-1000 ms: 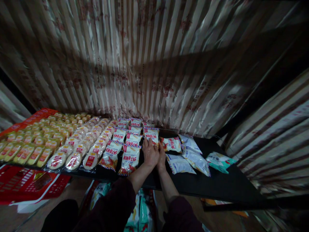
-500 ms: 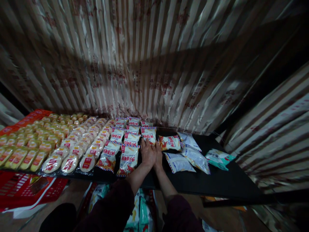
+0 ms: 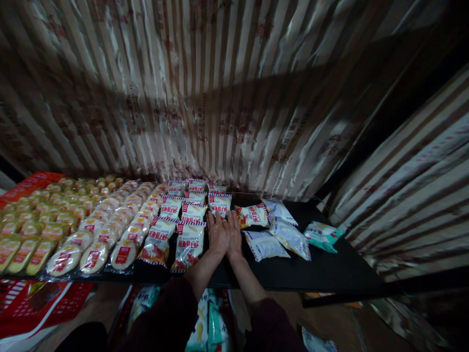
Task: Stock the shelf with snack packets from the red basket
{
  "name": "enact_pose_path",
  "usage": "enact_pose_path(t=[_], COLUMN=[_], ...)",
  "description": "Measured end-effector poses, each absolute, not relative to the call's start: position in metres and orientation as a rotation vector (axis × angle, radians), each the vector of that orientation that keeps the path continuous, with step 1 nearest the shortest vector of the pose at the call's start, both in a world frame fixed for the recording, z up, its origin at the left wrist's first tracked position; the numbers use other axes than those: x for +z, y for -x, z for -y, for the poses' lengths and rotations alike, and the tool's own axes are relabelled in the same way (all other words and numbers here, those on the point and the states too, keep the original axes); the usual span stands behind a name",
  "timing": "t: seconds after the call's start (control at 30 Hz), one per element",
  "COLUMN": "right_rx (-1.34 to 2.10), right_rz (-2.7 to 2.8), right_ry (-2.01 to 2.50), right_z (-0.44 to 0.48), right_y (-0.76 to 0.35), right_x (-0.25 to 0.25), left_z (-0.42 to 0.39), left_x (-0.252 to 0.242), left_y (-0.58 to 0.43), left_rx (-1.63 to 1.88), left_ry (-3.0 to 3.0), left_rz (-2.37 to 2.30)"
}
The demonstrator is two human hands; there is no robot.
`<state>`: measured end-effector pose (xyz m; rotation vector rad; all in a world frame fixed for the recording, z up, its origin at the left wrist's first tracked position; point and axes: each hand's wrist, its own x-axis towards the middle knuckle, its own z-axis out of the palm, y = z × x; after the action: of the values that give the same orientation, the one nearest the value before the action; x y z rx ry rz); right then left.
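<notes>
My left hand (image 3: pixel 217 231) rests at the near edge of a snack bag (image 3: pixel 220 201), its fingers stretched out and touching that edge. Close against it on the right, my right hand (image 3: pixel 233 232) has its fingers extended too, around the same bag's near right corner. Neither hand grips anything. To the left, several matching bags with striped ends lie face up in rows; the nearest is a red and white bag (image 3: pixel 188 245). Just right of my hands, another such bag (image 3: pixel 252 215) lies sideways.
The black shelf (image 3: pixel 293 278) also holds face-down bags (image 3: pixel 266 244) and a teal bag (image 3: pixel 322 236) on the right. Wrapped round cakes (image 3: pixel 94 256) and yellow packets (image 3: pixel 39 255) line the left. A red basket (image 3: pixel 44 305) stands below; striped fabric (image 3: pixel 205 98) hangs behind.
Both hands have drawn back slightly from the bag's surface to its near edge, and my right hand's fingers show more. The camera view has shifted a little.
</notes>
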<state>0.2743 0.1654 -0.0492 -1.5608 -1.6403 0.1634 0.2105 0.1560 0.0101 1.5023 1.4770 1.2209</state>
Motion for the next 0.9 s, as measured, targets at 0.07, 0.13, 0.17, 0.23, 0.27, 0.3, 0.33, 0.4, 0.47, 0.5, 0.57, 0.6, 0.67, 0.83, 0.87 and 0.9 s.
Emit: enact_pose_path(t=[0.07, 0.13, 0.17, 0.23, 0.27, 0.3, 0.33, 0.4, 0.47, 0.5, 0.57, 0.6, 0.67, 0.83, 0.87, 0.9], right_rx=[0.179, 0.189, 0.193, 0.2, 0.201, 0.201, 0.201, 0.198, 0.201, 0.207, 0.212, 0.208, 0.141, -0.121, -0.148, -0.163], right_rz=[1.636, 1.614, 1.6, 1.579, 1.576, 1.579, 1.585, 1.595, 1.594, 1.595, 1.607, 1.62, 1.636, 1.484, 1.474, 1.476], right_ry=[1.56, 1.547, 1.541, 1.529, 1.523, 1.515, 1.506, 1.49, 1.468, 1.451, 1.407, 1.39, 1.406, 1.679, 1.725, 1.764], right_z=[-0.16, -0.153, -0.149, -0.142, -0.139, -0.137, -0.134, -0.129, -0.122, -0.117, -0.106, -0.1, -0.087, -0.061, -0.057, -0.053], right_y=[-0.276, -0.279, -0.282, -0.287, -0.29, -0.293, -0.295, -0.298, -0.299, -0.299, -0.299, -0.301, -0.308, -0.339, -0.343, -0.345], right_x=[-0.044, -0.04, -0.038, -0.034, -0.032, -0.03, -0.028, -0.023, -0.015, -0.01, 0.003, 0.01, 0.022, 0.023, 0.018, 0.012], left_z=[-0.154, -0.154, -0.153, -0.152, -0.151, -0.15, -0.148, -0.143, -0.135, -0.131, -0.12, -0.115, -0.105, -0.087, -0.085, -0.082], left_x=[0.017, 0.021, 0.022, 0.023, 0.023, 0.024, 0.024, 0.027, 0.029, 0.03, 0.032, 0.033, 0.034, 0.034, 0.034, 0.033], left_y=[-0.208, -0.205, -0.204, -0.203, -0.203, -0.203, -0.204, -0.204, -0.205, -0.205, -0.204, -0.204, -0.206, -0.223, -0.227, -0.232], left_rx=[1.166, 1.132, 1.118, 1.08, 1.062, 1.046, 1.033, 1.017, 1.021, 1.034, 1.077, 1.101, 1.135, 1.021, 0.988, 0.96], left_ry=[-1.511, -1.525, -1.536, -1.559, -1.568, -1.576, -1.582, -1.606, -1.653, -1.686, -1.757, -1.789, -1.816, -1.598, -1.546, -1.501], left_rz=[-1.617, -1.644, -1.639, -1.649, -1.658, -1.666, -1.669, -1.668, -1.656, -1.642, -1.583, -1.533, -1.419, -1.264, -1.239, -1.212])
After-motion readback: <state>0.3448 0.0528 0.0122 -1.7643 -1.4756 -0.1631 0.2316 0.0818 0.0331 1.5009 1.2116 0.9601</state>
